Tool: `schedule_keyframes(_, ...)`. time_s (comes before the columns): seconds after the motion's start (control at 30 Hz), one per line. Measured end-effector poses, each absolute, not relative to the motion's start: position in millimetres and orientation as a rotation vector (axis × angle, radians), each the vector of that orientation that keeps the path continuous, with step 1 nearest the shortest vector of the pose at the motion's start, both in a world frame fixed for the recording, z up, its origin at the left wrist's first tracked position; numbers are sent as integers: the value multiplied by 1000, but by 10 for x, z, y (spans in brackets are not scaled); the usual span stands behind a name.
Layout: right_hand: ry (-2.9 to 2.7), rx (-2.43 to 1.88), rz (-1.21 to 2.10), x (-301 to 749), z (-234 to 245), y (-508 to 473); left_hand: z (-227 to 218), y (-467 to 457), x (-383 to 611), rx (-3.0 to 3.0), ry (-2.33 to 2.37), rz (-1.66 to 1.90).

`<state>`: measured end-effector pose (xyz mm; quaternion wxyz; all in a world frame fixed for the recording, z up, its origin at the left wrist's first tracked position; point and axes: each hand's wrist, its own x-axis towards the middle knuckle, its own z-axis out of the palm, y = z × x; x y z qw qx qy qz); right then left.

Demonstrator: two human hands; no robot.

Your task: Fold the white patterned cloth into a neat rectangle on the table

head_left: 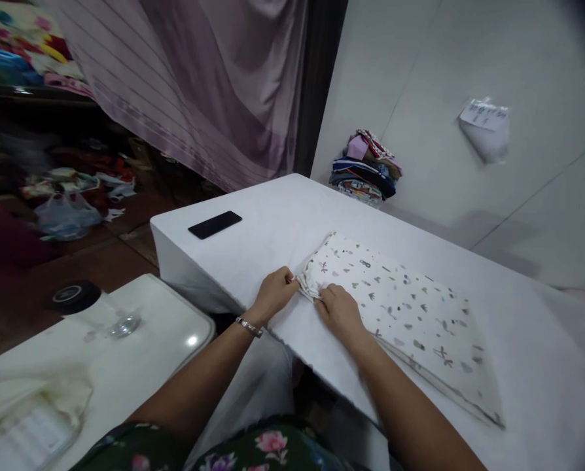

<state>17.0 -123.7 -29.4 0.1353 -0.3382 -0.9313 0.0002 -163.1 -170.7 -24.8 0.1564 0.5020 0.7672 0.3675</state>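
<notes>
A white cloth with small leaf and animal-like prints [400, 301] lies folded flat on the white-covered table [273, 216]. At its near left corner, my left hand [275, 293] pinches the gathered edge between thumb and fingers. My right hand [340, 311] rests on the same edge just to the right, its fingers curled over the fabric and the thumb side low against it. The rest of the cloth spreads away to the right, its layers showing along the near side. What lies under my fingertips is hidden.
A black phone [215, 224] lies at the table's far left. Folded clothes [366, 170] are stacked by the wall. A lower white table [145, 307] at left bears a jar with a black lid [74, 297]. A purple curtain [199, 85] hangs behind.
</notes>
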Motion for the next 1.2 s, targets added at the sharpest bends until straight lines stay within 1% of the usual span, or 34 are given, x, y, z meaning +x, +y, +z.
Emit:
schedule_keyframes(0.23,-2731,-937,-68,155,-293,-1254,-309,-1623,-1632,971,1683,1250)
schedule_keyframes(0.33,-2728,-931,-104,139,-296,-1258,-233,-1639,-1606,754,1481,1299)
schedule_keyframes(0.43,-2719,-910,-123,133,-321,-1253,-122,-1636,-1581,690,1380,1308)
schedule_keyframes(0.57,-2714,-890,-113,142,-342,-1254,-85,-1507,-1570,825,1573,1226)
schedule_keyframes(0.77,-2718,-841,-81,190,-293,-1285,-281,-1339,-1689,1158,1934,1106)
schedule_keyframes(0.9,-2717,-823,-115,203,-294,-1276,-344,-1349,-1731,1234,1985,1089)
schedule_keyframes(1.03,-2734,-843,-126,178,-291,-1265,-273,-1337,-1688,1249,1978,1013)
schedule_keyframes(1.2,-2784,-903,-181,138,-255,-1248,-185,-1299,-1661,1401,2124,896)
